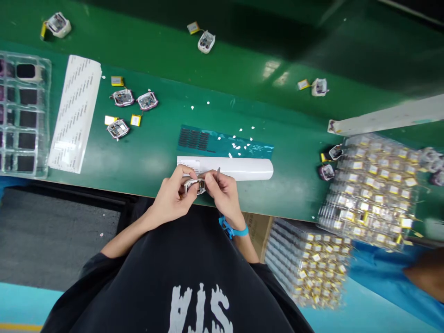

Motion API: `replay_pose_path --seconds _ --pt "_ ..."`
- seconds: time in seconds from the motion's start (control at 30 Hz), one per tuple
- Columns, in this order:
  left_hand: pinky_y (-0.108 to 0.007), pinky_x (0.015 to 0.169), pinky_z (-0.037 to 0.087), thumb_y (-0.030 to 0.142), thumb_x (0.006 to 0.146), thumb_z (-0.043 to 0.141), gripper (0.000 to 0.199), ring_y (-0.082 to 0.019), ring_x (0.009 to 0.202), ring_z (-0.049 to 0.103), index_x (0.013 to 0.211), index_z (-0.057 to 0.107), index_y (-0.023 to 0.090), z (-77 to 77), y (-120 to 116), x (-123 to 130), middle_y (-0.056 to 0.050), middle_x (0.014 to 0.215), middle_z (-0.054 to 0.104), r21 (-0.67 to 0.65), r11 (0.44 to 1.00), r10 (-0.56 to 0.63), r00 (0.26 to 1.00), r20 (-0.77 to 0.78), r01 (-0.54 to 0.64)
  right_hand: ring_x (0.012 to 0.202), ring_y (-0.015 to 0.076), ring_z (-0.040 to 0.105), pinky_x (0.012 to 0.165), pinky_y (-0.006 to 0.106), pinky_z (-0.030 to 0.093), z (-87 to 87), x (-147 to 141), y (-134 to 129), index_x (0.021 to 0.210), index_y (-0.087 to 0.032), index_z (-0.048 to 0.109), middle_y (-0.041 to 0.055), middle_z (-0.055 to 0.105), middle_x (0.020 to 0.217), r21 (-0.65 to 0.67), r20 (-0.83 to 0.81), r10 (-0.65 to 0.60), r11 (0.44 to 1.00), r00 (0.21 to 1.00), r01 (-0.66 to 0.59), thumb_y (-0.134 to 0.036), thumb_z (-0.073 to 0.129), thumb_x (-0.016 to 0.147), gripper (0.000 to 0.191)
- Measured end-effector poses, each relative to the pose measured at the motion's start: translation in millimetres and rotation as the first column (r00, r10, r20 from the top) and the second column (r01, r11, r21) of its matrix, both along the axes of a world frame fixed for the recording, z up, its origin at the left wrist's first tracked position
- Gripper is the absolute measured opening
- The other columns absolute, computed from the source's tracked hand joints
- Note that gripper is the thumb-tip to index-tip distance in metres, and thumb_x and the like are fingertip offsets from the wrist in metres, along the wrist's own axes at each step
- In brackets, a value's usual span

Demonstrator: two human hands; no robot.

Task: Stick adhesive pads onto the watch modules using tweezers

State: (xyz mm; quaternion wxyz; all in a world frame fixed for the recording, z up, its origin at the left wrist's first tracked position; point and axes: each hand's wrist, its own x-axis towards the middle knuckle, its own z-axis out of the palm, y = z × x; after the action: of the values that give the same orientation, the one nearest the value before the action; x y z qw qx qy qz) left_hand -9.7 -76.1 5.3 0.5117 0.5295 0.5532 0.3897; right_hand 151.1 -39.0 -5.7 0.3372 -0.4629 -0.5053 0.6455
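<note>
At the front edge of the bench, my left hand [173, 196] pinches a small white watch case [194, 186] whose open side shows electronics. My right hand [226, 194], wearing a blue wristband [233, 229], is closed at the case's right side. From between its fingers sticks the end of a thin metal tool, which looks like tweezers [218, 174]; my fingers hide the rest. Just beyond both hands lies a rolled white sheet [243, 168]. Behind it is a blue film strip [225, 142] with rows of dark stickers and scattered white bits.
Several open watch cases [123, 97] with yellow batteries lie left and farther back. A white label sheet [75, 113] and a clear tray [26, 115] sit at the left. Stacked trays of batteries [374, 189] stand at the right, near another person's arm [428, 275].
</note>
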Motion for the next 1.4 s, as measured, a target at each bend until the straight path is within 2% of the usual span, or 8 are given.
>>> replay_pose_path --seconds 0.13,0.37,0.47,0.6,0.77,1.0,1.2,1.4 --pt "-0.014 0.042 0.032 0.017 0.092 0.057 0.018 -0.005 0.041 0.047 0.104 0.045 0.022 0.8 0.4 0.2 0.009 0.063 0.057 0.034 0.999 -0.017 0.999 -0.051 0.018 0.059 0.0114 0.052 0.057 0.025 0.046 -0.5 -3.8 -1.7 0.081 -0.020 0.065 -0.0016 0.060 0.069 -0.046 -0.048 -0.031 0.999 0.998 0.029 -0.060 0.074 0.089 0.042" --pt "-0.014 0.044 0.034 0.020 0.096 0.057 0.019 -0.005 0.043 0.049 0.114 0.051 0.019 0.5 2.7 1.3 0.009 0.063 0.058 0.041 0.999 -0.016 0.999 -0.050 0.018 0.044 0.0064 0.023 0.043 0.023 0.023 -13.4 -4.4 -5.0 0.080 -0.020 0.062 -0.0087 0.037 0.055 -0.146 -0.100 -0.051 0.989 0.994 0.037 -0.068 0.073 0.086 0.049" --pt "-0.016 0.045 0.036 0.025 0.097 0.061 0.018 -0.006 0.044 0.052 0.113 0.058 0.018 -1.4 2.2 0.4 0.006 0.065 0.062 0.005 1.000 0.013 0.999 -0.036 -0.013 0.045 0.0078 0.029 0.045 0.024 0.026 -10.2 -1.6 -0.8 0.079 -0.020 0.062 -0.0079 0.039 0.054 -0.131 -0.082 -0.024 0.991 0.996 0.013 -0.069 0.071 0.087 0.050" --pt "-0.017 0.048 0.042 0.038 0.100 0.061 0.023 -0.009 0.052 0.060 0.109 0.064 0.016 -1.8 3.8 -3.2 -0.002 0.077 0.072 -0.093 0.995 0.058 0.991 0.118 -0.047 0.051 0.0104 0.039 0.050 0.026 0.032 -2.3 4.3 7.0 0.072 -0.020 0.061 -0.0042 0.047 0.055 -0.078 -0.048 0.060 0.995 0.997 -0.063 -0.071 0.070 0.087 0.054" --pt "-0.017 0.038 0.028 0.043 0.101 0.060 0.031 -0.004 0.038 0.036 0.112 0.063 0.015 3.1 8.9 -7.4 0.003 0.062 0.064 -0.268 0.963 0.105 0.902 0.418 0.012 0.053 0.0094 0.029 0.051 0.027 0.028 1.2 3.9 8.3 0.074 -0.019 0.062 -0.0055 0.043 0.057 -0.029 0.008 0.047 0.998 0.999 -0.047 -0.068 0.066 0.092 0.053" --pt "-0.017 0.037 0.021 0.041 0.099 0.063 0.030 -0.003 0.037 0.033 0.112 0.067 0.014 9.4 9.8 -8.7 0.003 0.060 0.062 -0.334 0.943 0.153 0.872 0.465 0.013 0.053 0.0095 0.028 0.051 0.028 0.028 3.0 -1.0 5.1 0.074 -0.019 0.061 -0.0058 0.042 0.057 -0.017 0.018 0.040 0.999 0.999 -0.040 -0.068 0.065 0.092 0.053" --pt "-0.018 0.040 0.031 0.039 0.102 0.058 0.030 -0.005 0.040 0.039 0.113 0.069 0.014 7.6 7.4 -7.5 0.002 0.062 0.063 -0.230 0.973 0.103 0.919 0.380 -0.014 0.052 0.0093 0.034 0.050 0.027 0.030 4.0 -0.8 5.9 0.073 -0.019 0.060 -0.0052 0.047 0.058 -0.021 0.004 0.029 0.999 1.000 -0.029 -0.067 0.067 0.092 0.052" --pt "-0.017 0.053 0.045 0.026 0.104 0.051 0.028 -0.010 0.061 0.065 0.128 0.063 0.018 9.9 5.0 -5.7 0.000 0.080 0.071 -0.018 0.999 -0.040 0.999 -0.020 0.040 0.056 0.0133 0.058 0.057 0.028 0.048 3.6 -8.1 4.3 0.079 -0.021 0.062 -0.0025 0.062 0.063 -0.071 -0.057 0.013 0.997 0.998 -0.017 -0.065 0.069 0.090 0.047"
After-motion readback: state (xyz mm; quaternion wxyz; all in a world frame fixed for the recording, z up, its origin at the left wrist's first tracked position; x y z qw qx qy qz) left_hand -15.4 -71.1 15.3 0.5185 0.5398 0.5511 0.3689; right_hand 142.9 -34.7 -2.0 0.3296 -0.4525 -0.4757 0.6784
